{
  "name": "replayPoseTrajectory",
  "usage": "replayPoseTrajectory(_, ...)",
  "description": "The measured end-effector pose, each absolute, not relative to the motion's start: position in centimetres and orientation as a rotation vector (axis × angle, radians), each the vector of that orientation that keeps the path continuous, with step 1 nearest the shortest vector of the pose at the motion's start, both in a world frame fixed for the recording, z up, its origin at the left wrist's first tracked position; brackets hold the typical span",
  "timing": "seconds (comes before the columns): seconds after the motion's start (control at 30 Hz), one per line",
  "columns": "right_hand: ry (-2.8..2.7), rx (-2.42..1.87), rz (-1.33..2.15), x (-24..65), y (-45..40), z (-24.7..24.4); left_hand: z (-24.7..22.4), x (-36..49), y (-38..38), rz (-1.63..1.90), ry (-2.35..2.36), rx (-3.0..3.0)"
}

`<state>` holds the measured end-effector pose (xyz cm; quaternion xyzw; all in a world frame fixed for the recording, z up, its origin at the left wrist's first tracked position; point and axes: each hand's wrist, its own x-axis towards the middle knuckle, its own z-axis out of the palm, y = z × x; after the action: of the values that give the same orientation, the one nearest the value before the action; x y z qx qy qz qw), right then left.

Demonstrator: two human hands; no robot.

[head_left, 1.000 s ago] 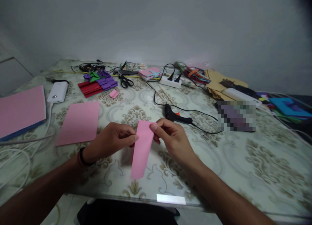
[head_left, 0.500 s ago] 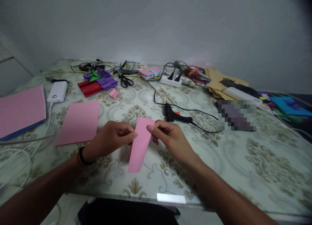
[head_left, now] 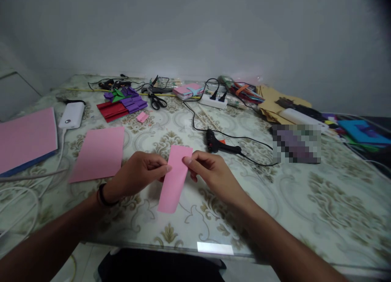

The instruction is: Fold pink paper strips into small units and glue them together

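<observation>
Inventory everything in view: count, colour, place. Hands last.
Held paper: 1, pink, centre
Flat sheet: 1, pink, left
Paper stack: 1, pink-topped, far left
Boxy device: 1, white, left
Folded papers: several, red/purple/green, back left
Scrap: 1, pink, left
Scissors: 1, black, back centre
Banded bundle: 1, pink/blue, back centre
Power strip: 1, white, back centre
Glue gun: 1, black, centre right
Cables: several, black/white, both sides
Other clutter: uncounted, mixed, back/right
Table: 1, patterned, beneath
Left hand: 1, holding paper
Right hand: 1, holding paper
</observation>
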<state>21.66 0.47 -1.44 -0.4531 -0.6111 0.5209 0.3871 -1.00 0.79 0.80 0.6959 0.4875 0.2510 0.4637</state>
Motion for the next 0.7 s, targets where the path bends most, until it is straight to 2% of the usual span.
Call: replayPoseTrajectory(0.7,-1.501,-1.195,1.297,21.68,0.54,-1.3,0.63,-1.28,1.1,0.549,1.15,1.68)
